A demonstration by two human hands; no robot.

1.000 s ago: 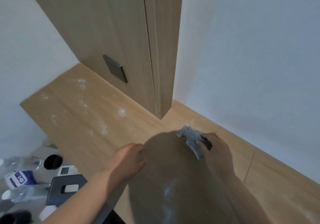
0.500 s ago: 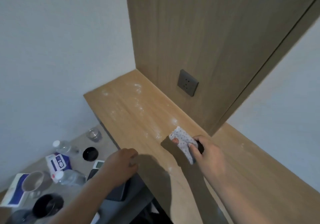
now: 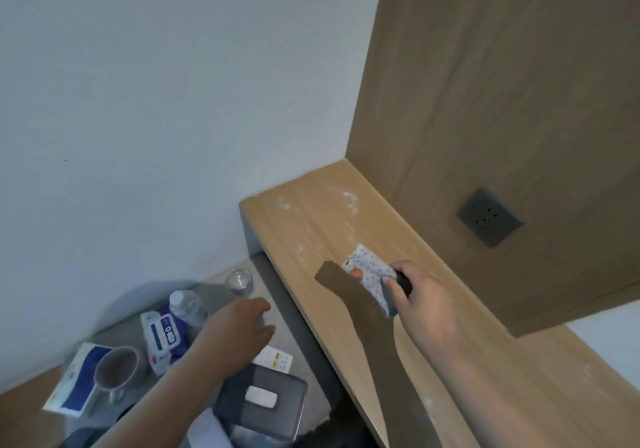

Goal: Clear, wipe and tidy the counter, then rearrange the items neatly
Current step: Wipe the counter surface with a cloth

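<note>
right hand (image 3: 423, 297) grips the spotted cloth (image 3: 370, 270) on the dusty counter (image 3: 313, 227); left hand (image 3: 239, 326) hangs loose, empty.

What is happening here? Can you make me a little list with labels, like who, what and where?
Right hand: grips a spotted cloth on the wooden counter
Mess: white powder beyond the cloth, toward the counter's far end
Left hand: open, over the low grey table
On that table: water bottle, glass, metal cup
</note>
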